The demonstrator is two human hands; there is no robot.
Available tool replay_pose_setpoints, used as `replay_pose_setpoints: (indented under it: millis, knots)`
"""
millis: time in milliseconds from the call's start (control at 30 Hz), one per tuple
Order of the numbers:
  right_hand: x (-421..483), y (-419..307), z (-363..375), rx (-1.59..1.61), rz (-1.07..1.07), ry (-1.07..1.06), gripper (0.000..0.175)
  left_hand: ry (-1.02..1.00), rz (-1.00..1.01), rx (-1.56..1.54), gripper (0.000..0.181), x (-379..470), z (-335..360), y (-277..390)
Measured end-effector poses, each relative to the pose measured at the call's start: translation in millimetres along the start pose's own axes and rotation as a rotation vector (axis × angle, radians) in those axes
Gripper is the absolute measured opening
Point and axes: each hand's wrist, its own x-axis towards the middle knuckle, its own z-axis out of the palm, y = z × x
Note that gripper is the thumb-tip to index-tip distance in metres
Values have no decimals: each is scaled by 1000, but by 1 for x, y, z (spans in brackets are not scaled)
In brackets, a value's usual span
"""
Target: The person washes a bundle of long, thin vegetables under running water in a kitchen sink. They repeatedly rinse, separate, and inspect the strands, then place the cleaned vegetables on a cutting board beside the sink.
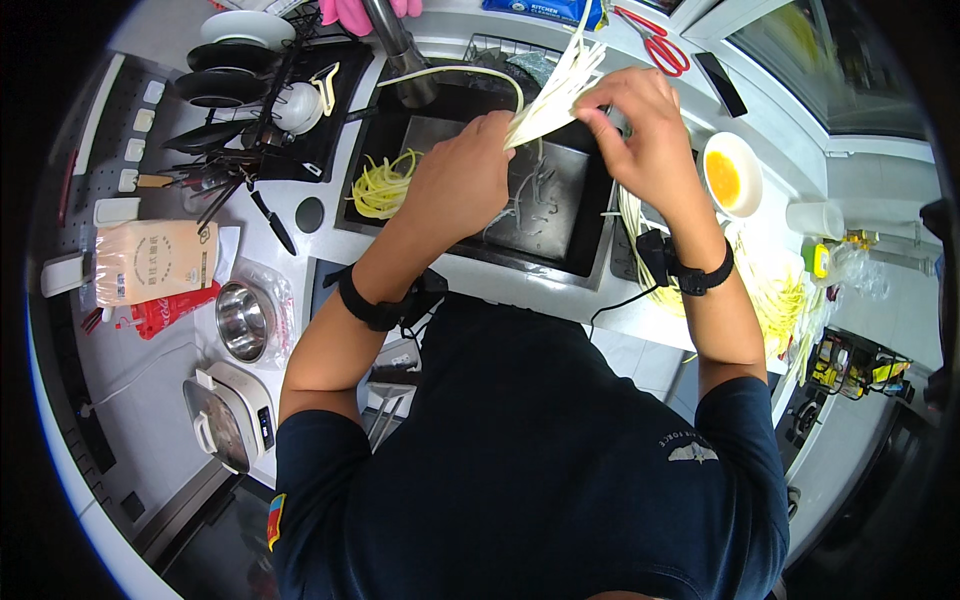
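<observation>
Over the sink, my left hand (463, 169) grips a bundle of long pale stalks, which look like yellow chives (559, 90). The white stem ends fan out up and to the right. One longer stalk (465, 70) bends away to the left above the basin. My right hand (643, 124) has its thumb and forefinger pinched at the right edge of the bundle. Below the hands is the dark sink (600, 247), with thin limp scraps (536, 191) on its metal floor. A tangle of yellow leaves (379, 184) sits at the basin's left side.
Right of the sink are a bowl of beaten egg (724, 176), a phone (721, 84), red-handled scissors (664, 52) and a heap of yellow chives (776, 300). At left stand a dish rack (281, 90), a black knife (271, 221), a steel bowl (241, 322) and an electric cooker (229, 420).
</observation>
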Motion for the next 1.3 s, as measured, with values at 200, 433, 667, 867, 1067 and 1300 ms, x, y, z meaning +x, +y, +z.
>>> replay_pose_setpoints:
  millis: [200,433,667,867,1067,1300]
  knots:
    - [0,-7,3,-84,-66,-30,12,18,36,20,33,6,1,2]
    - [-1,-4,11,-108,-90,-47,13,31,53,13,33,11,4,-2]
    - [-8,0,21,-137,-117,6,18,-6,67,-71,32,12,0,-7]
    - [-11,-2,17,-18,-34,-42,17,-58,78,-151,32,15,-3,-12]
    - [-5,-4,12,245,127,-226,10,-61,83,-177,32,19,-5,-19]
    - [1,-3,9,615,442,-398,6,-112,57,-260,31,23,-10,-27]
